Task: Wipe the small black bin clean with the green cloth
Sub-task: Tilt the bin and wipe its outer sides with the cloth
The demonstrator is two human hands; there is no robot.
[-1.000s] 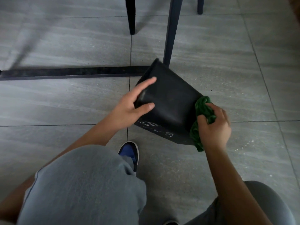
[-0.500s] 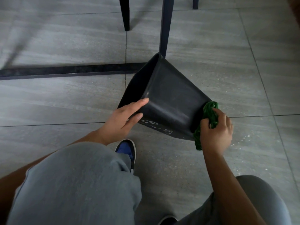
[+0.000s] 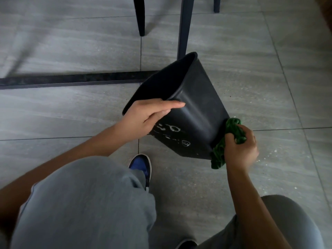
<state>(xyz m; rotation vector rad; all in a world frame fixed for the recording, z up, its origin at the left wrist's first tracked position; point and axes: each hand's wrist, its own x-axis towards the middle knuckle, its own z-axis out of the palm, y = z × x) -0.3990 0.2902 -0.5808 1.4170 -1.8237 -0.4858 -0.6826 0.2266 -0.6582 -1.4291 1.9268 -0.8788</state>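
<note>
Grey tiled floor (image 3: 71, 47) fills my view, thin grout lines crossing it. Dark flat strip (image 3: 71, 80) runs along the floor from the left edge toward centre. Three dark furniture legs at top: one at top centre (image 3: 140, 15), a longer one (image 3: 184, 27) right of it, a short stub (image 3: 216, 4) further right. My grey trousers (image 3: 86, 203) cover lower left and lower right. Blue shoe (image 3: 141, 165) pokes out at lower centre. Pale specks (image 3: 274, 150) on the tile at right.

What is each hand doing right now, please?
Left hand: holds the black bin near its rim.
Right hand: grips the green cloth.
</note>
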